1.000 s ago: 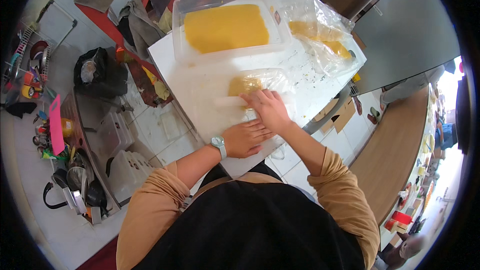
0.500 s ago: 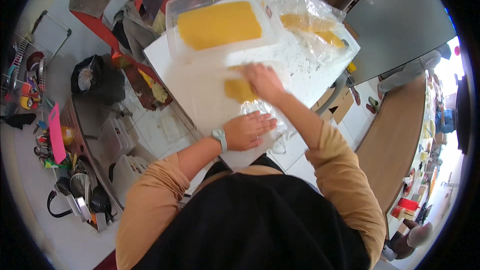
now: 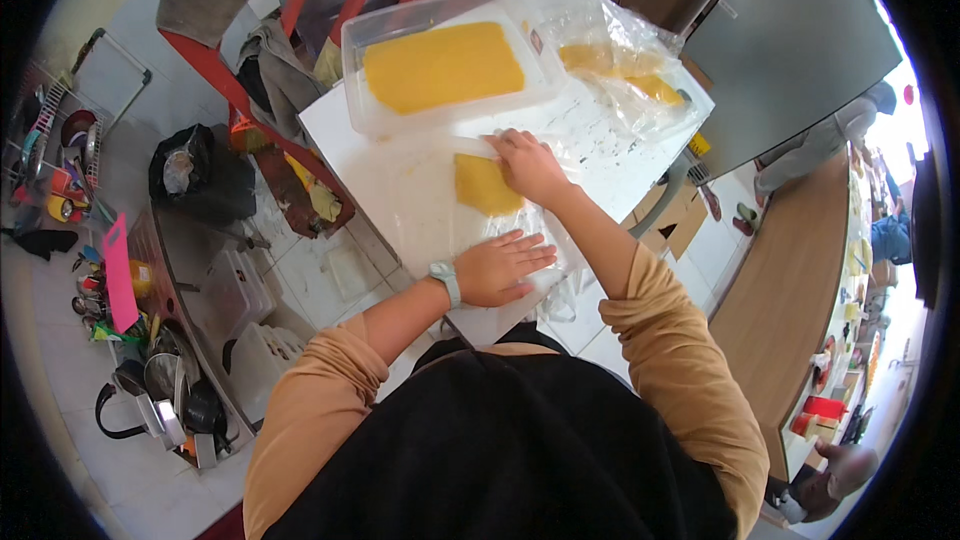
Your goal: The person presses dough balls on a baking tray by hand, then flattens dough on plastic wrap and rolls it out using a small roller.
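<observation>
On the white table, a flat yellow slab lies on or under clear plastic sheeting; which of the two, I cannot tell. Flat against the plastic, just below the slab, rests my left hand, its fingers stretched out and a pale watch on the wrist. My right hand is at the slab's upper right corner, fingers bent and pinched together at the edge of the plastic sheeting. Its palm side is hidden. Beyond both hands stands a clear plastic tub with a larger flat yellow layer in it.
At the table's far right lies a crumpled clear bag with yellow pieces inside. A red metal frame stands beyond the table's left side. Further left are a black bin and shelves of pans. A long brown counter runs along the right.
My right hand has drawn a little back from over the slab, so more of the slab shows. It was blurred by motion before. My left hand stays nearly in place.
</observation>
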`<state>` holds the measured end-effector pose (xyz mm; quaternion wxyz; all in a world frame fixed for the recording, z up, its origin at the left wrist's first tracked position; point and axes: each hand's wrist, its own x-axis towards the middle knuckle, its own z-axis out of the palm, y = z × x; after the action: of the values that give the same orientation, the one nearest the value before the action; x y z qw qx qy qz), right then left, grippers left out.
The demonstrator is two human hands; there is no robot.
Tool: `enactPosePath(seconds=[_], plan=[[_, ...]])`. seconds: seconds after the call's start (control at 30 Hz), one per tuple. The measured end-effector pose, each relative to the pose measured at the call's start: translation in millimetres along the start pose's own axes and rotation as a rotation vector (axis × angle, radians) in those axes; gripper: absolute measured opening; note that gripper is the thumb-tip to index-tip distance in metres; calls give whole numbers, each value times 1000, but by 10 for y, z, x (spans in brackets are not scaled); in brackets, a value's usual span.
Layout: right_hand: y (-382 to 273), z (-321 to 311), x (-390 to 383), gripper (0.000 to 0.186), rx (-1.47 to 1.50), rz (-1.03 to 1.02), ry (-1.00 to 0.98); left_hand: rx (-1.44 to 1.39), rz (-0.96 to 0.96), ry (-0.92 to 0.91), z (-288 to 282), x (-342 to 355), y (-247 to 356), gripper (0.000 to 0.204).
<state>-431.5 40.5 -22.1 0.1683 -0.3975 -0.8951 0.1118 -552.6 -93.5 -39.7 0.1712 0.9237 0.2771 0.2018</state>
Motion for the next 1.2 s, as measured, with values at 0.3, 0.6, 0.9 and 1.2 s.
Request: enactPosePath(seconds=[0.3, 0.6, 0.9, 1.2], plan=[[-702, 338, -42, 64, -90, 246, -242, 120, -841, 458, -133, -277, -974, 43], [-736, 319, 205, 79, -427, 463, -472, 436, -940, 347, -143, -238, -842, 52], [-643, 131, 88, 85, -439, 533, -509, 471, -918, 384, -119, -256, -881, 53], [-229, 136, -81, 84, -412, 616, -449, 441, -922, 424, -104, -270, -937, 53]])
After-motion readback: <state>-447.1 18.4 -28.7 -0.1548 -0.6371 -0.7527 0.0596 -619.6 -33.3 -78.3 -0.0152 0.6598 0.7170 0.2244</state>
